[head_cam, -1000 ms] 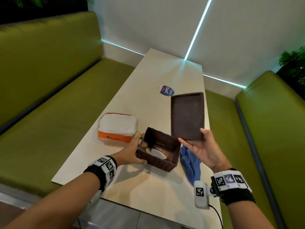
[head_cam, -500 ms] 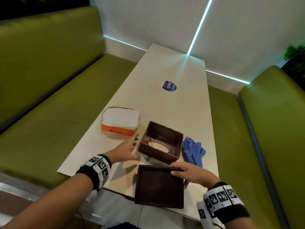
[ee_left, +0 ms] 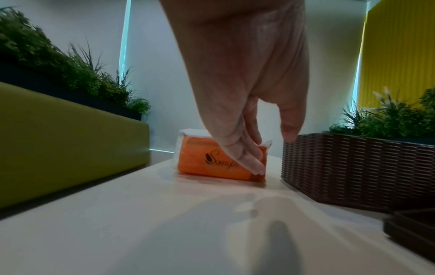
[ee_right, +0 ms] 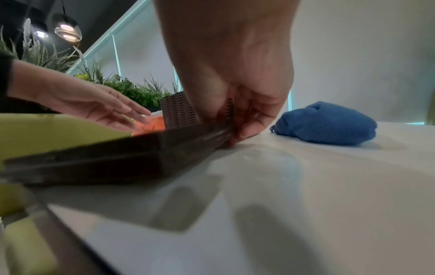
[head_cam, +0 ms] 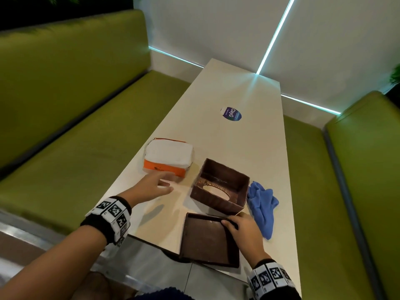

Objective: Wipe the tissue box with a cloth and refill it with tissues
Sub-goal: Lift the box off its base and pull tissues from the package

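The brown woven tissue box (head_cam: 220,187) lies upside down and open on the table, its oval slot facing the tabletop. Its flat brown base panel (head_cam: 205,241) lies at the near table edge, partly overhanging. My right hand (head_cam: 240,229) pinches the panel's far right corner (ee_right: 226,130). An orange and white tissue pack (head_cam: 167,158) sits left of the box. My left hand (head_cam: 155,185) reaches toward the pack with straight fingers (ee_left: 249,160), just short of its near side. A crumpled blue cloth (head_cam: 262,202) lies right of the box.
The long white table (head_cam: 249,137) carries a round purple sticker (head_cam: 231,113) farther back. Green bench seats (head_cam: 65,169) run along both sides. Plants in dark planters (ee_left: 70,74) stand behind the benches.
My right hand brought the base panel down from the air to the near table edge. My left hand let go of the box and moved left toward the tissue pack.
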`<state>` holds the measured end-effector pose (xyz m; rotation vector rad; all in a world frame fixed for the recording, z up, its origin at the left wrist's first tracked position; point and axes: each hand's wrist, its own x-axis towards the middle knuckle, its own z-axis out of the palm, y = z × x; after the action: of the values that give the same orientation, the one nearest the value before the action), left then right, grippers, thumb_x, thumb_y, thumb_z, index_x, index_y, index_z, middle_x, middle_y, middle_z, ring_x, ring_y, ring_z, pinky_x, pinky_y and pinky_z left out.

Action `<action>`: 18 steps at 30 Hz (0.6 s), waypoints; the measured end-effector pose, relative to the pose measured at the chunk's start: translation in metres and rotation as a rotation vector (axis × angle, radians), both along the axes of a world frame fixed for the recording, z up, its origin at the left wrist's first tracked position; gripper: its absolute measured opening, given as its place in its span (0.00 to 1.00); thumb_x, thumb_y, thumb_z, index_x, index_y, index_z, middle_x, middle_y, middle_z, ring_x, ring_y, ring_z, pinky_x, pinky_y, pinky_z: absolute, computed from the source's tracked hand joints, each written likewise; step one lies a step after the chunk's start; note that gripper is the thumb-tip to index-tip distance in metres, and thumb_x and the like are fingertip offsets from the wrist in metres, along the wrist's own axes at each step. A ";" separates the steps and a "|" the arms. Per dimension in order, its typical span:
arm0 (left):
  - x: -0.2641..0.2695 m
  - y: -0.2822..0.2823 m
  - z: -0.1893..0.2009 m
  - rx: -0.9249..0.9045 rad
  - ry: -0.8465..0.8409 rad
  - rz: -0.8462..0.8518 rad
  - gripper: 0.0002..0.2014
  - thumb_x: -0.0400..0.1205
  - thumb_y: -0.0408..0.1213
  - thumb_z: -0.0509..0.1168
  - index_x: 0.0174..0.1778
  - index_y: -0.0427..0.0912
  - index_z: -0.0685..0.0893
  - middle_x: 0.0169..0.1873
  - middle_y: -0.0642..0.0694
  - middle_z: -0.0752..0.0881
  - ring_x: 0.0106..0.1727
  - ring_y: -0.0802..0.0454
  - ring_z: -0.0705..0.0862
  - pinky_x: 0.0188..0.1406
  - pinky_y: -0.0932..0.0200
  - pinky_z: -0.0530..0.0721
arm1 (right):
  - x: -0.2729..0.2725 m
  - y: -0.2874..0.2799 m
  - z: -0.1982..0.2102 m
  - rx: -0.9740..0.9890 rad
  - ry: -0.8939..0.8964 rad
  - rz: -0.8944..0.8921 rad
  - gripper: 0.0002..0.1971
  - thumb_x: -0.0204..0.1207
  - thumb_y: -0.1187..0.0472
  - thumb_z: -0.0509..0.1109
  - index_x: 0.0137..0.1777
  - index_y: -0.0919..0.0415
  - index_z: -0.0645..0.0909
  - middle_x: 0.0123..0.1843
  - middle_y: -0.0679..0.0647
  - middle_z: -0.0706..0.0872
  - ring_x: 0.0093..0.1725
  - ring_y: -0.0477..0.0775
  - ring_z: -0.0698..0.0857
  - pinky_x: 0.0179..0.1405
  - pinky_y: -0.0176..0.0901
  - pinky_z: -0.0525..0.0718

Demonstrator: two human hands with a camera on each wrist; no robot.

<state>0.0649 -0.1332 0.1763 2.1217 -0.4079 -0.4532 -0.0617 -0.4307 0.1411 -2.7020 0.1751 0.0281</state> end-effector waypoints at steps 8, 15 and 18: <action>0.060 -0.002 0.020 0.008 -0.247 0.276 0.15 0.83 0.27 0.60 0.63 0.39 0.86 0.61 0.46 0.87 0.65 0.50 0.83 0.67 0.58 0.78 | -0.009 0.011 -0.002 -0.139 -0.076 -0.056 0.10 0.81 0.52 0.66 0.51 0.50 0.90 0.52 0.52 0.88 0.51 0.55 0.84 0.49 0.43 0.82; 0.121 -0.022 0.017 0.405 -0.309 0.050 0.20 0.84 0.27 0.52 0.69 0.39 0.81 0.67 0.38 0.84 0.69 0.38 0.79 0.69 0.44 0.77 | -0.018 0.036 0.044 -0.199 -0.087 -0.185 0.12 0.81 0.49 0.65 0.53 0.51 0.88 0.49 0.50 0.87 0.47 0.49 0.84 0.42 0.34 0.74; 0.124 -0.025 0.014 0.485 -0.326 -0.001 0.21 0.82 0.28 0.53 0.68 0.44 0.81 0.61 0.40 0.86 0.62 0.38 0.82 0.58 0.45 0.81 | -0.009 0.058 0.078 -0.078 -0.127 -0.081 0.11 0.82 0.50 0.65 0.57 0.49 0.87 0.50 0.46 0.85 0.47 0.43 0.80 0.45 0.33 0.76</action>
<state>0.1891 -0.1582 0.1904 2.6813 -0.5231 -0.2157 -0.0707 -0.3730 0.2191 -2.7608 0.2511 -0.1770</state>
